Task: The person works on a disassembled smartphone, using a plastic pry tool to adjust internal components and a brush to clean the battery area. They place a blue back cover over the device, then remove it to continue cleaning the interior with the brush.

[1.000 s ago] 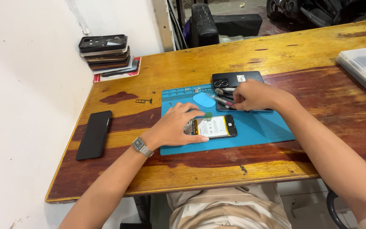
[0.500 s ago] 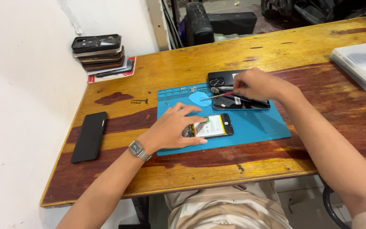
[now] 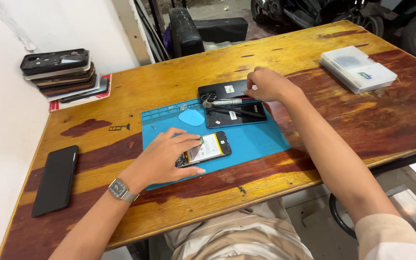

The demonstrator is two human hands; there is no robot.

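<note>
View from the head camera over a worn wooden table (image 3: pixel 169 82) bearing a blue work mat (image 3: pixel 256 142). The left hand (image 3: pixel 162 156), a metal watch (image 3: pixel 120 190) at its wrist, lies with spread fingers over the near end of an opened phone (image 3: pixel 210 148), pinning it to the mat; the phone's yellow-white interior faces up. It holds the same station as half a second ago. The right hand (image 3: pixel 266 84) has moved: then it hovered over the dark phone panel (image 3: pixel 235 114) at the mat's far edge, and now it sits further back, fingers pinched narrow at the tip of a slim silver-handled tool (image 3: pixel 225 102) that lies between that panel and a black phone back (image 3: pixel 222 89) with camera rings. Whether the tool is lifted or only touched cannot be told. The shift suggests a tool is being picked out while the opened phone is kept steady. A pale blue pick (image 3: pixel 191 117) rests on the mat just beside the panel. Elsewhere: a black phone (image 3: pixel 55 179) at the left edge, a stack of phone cases (image 3: pixel 58 72), a clear plastic box (image 3: pixel 357 68).
</note>
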